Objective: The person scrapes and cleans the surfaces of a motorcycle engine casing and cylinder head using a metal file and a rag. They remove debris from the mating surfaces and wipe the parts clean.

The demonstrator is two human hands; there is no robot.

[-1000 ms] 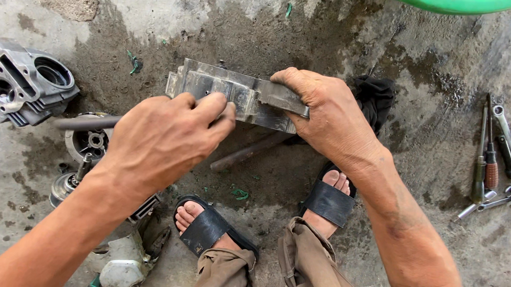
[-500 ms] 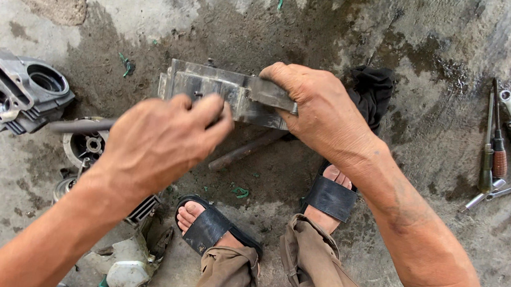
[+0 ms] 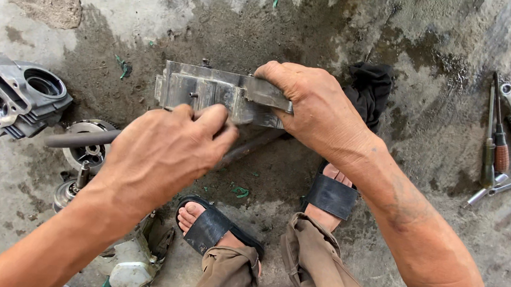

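Observation:
A grey metal engine block [image 3: 208, 90] stands on the stained concrete floor in front of me. My right hand [image 3: 317, 109] grips its right end from above, fingers curled over the top edge. My left hand [image 3: 166, 148] is closed in front of the block's lower face, fingertips pinched together against it; whatever they pinch is hidden. Under my left hand lies a dark metal rod [image 3: 80, 138], running left to right toward the block.
A finned cylinder head [image 3: 13, 94] sits at the far left. A gear [image 3: 86, 147] and small engine parts [image 3: 134, 262] lie below my left forearm. A black rag [image 3: 368, 85] is behind my right hand. Wrenches and screwdrivers [image 3: 508, 144] lie at the right. My sandalled feet [image 3: 325, 196] are below.
My left hand has slid slightly down and left along the block's front face. My right hand keeps its grip; the view has shifted a little.

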